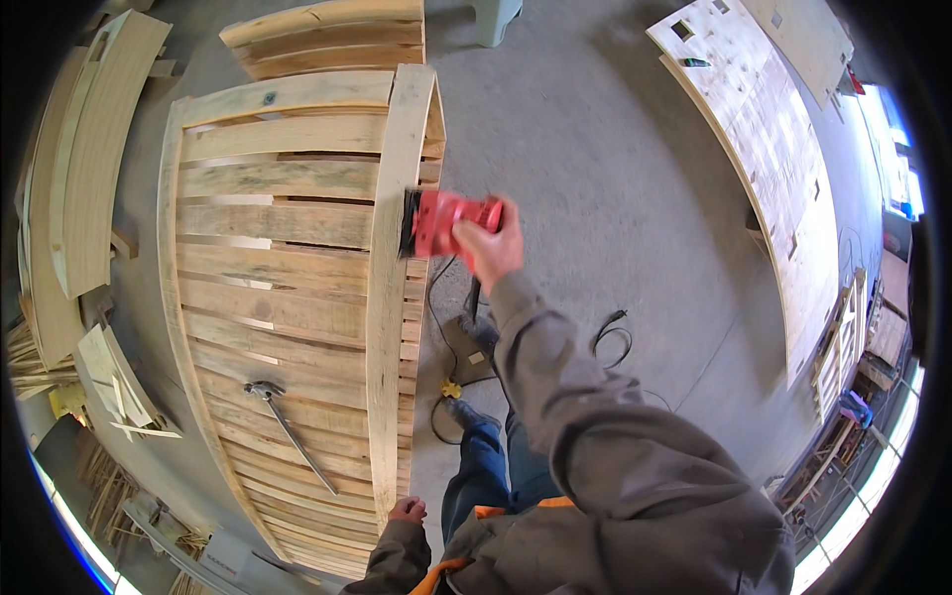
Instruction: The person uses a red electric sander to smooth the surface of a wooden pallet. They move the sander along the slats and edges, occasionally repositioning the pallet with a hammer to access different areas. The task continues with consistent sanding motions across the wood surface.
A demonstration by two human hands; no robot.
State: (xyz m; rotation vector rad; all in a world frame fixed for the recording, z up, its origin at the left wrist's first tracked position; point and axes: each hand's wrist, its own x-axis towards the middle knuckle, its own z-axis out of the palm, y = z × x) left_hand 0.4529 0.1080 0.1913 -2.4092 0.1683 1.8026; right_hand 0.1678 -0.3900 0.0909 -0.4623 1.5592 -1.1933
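Observation:
My right hand [492,244] grips a red power sander [441,224], slightly blurred. The sander's black pad faces the pale edge plank [389,288] of a long slatted wooden frame [278,264] and appears to touch it. A power cord hangs below the tool. Down by the near end of that plank is my left hand [408,510], fingers curled in, with nothing visible in them. On the slats lies a claw hammer [293,436], its head toward the far left and its handle slanting nearer.
A black cord with a plug [613,330] is looped on the grey floor, right of my legs. Large plywood sheets [759,159] stand at the right. Long boards [104,149] are stacked at the left. Another slatted wooden piece [332,38] sits beyond the frame.

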